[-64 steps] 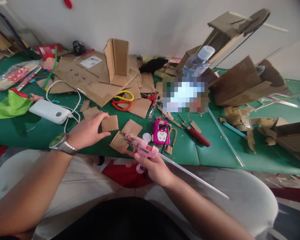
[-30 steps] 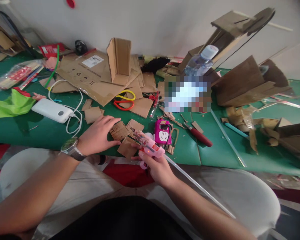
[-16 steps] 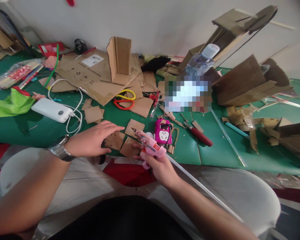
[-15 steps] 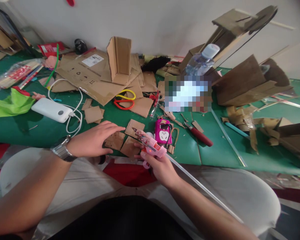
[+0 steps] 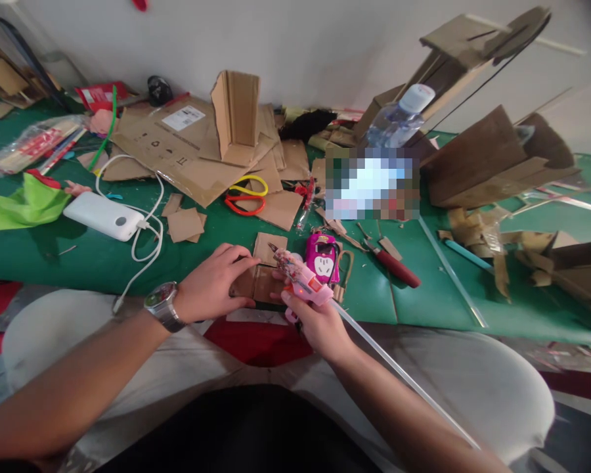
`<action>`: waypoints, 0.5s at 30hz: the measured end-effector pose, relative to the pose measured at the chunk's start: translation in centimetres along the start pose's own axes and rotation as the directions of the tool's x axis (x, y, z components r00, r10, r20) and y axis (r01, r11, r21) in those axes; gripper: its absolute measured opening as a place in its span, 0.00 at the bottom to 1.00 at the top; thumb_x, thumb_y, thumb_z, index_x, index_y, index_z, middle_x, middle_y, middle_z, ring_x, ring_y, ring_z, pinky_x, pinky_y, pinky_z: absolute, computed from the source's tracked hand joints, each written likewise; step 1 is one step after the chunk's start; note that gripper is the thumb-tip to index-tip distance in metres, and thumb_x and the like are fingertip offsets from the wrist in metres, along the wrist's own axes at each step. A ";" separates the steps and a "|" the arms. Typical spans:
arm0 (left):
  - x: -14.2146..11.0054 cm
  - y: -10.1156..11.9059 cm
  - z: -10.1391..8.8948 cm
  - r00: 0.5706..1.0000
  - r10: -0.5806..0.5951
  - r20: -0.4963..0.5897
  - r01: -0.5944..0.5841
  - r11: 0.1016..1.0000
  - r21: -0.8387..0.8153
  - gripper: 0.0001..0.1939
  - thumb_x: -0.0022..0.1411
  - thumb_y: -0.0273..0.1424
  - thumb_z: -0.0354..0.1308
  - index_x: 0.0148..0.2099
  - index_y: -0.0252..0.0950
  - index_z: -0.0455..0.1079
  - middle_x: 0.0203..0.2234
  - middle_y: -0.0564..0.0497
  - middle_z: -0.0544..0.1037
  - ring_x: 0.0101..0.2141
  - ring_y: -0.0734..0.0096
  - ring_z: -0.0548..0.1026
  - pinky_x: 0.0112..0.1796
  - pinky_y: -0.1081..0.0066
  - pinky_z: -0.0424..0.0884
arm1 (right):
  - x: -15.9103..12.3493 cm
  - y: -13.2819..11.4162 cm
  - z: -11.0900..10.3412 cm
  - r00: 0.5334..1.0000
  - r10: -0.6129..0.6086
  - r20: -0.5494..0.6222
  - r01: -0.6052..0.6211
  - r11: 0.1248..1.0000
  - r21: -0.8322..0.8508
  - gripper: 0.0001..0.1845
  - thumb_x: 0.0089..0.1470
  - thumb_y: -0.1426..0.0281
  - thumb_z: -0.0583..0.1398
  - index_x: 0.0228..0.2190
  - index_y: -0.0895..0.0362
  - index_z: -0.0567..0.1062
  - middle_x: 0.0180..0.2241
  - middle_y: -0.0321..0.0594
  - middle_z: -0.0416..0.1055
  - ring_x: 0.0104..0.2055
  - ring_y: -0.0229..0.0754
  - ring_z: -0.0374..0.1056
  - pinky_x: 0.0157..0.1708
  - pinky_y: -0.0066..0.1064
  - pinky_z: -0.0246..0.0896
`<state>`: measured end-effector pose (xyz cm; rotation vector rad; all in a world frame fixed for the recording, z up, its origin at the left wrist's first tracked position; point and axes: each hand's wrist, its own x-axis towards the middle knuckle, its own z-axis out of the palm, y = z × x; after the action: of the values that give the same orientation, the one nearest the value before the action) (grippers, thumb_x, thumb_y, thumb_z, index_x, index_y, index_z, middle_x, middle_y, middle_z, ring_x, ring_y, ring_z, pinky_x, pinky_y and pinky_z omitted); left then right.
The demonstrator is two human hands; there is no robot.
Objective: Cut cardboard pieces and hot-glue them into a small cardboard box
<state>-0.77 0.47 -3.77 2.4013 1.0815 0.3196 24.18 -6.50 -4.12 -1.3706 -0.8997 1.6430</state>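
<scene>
- Head view: my right hand (image 5: 320, 322) is clamped round the glue gun (image 5: 303, 284), just to the near left of the socket (image 5: 324, 263).
- I grip its handle, probably to keep my skin off the nozzle (image 5: 273, 247), which points away from me above the far card (image 5: 262, 243).
- Left of the socket, the left card (image 5: 244, 285) and right card (image 5: 264, 285) lie side by side, apparently lined up edge to edge.
- My left hand (image 5: 215, 282) is palm down, thumb and forefinger apart around the left card, seemingly to steady it; whether both tips press it, I cannot tell.
- On the socket's near right, the glue stick (image 5: 398, 368) trails above my slanting right forearm.
</scene>
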 end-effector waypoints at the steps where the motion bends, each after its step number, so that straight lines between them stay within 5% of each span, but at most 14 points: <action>1: 0.0 0.1 0.2 1.000 -0.003 -0.006 0.003 1.000 0.006 0.39 0.61 0.40 0.80 0.70 0.37 0.74 0.61 0.37 0.76 0.61 0.40 0.73 0.63 0.39 0.75 | 0.0 0.0 0.0 1.000 -0.003 0.001 0.003 1.000 -0.002 0.37 0.54 0.49 0.75 0.60 0.51 0.82 0.50 0.47 0.85 0.42 0.52 0.80 0.39 0.41 0.75; 6: 0.1 0.5 0.6 0.999 -0.015 -0.028 0.015 1.000 0.010 0.37 0.59 0.41 0.81 0.68 0.40 0.76 0.61 0.38 0.76 0.60 0.41 0.73 0.61 0.41 0.76 | 0.0 -0.2 0.3 1.000 -0.024 0.006 0.024 1.000 -0.009 0.36 0.54 0.49 0.75 0.59 0.52 0.82 0.45 0.45 0.84 0.41 0.52 0.80 0.43 0.44 0.77; 11: 0.2 0.9 0.6 0.999 -0.042 -0.034 0.042 0.999 -0.009 0.35 0.58 0.39 0.80 0.64 0.38 0.78 0.60 0.38 0.75 0.58 0.41 0.74 0.60 0.40 0.77 | -0.3 -0.7 0.3 1.000 0.002 0.005 -0.001 1.000 -0.008 0.40 0.53 0.47 0.75 0.62 0.52 0.80 0.39 0.43 0.83 0.39 0.52 0.80 0.34 0.39 0.72; 15: 0.2 0.9 0.3 0.998 -0.063 -0.009 0.063 0.998 -0.008 0.27 0.62 0.40 0.77 0.59 0.36 0.79 0.62 0.37 0.73 0.60 0.40 0.72 0.62 0.39 0.76 | -0.6 -1.5 -0.4 0.999 -0.038 -0.036 0.037 0.999 -0.028 0.33 0.56 0.48 0.74 0.56 0.51 0.82 0.42 0.45 0.85 0.40 0.52 0.81 0.37 0.41 0.74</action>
<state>0.11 0.02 -3.54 2.3556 1.1552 0.3138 24.86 -6.43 -2.60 -1.3901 -0.9240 1.5777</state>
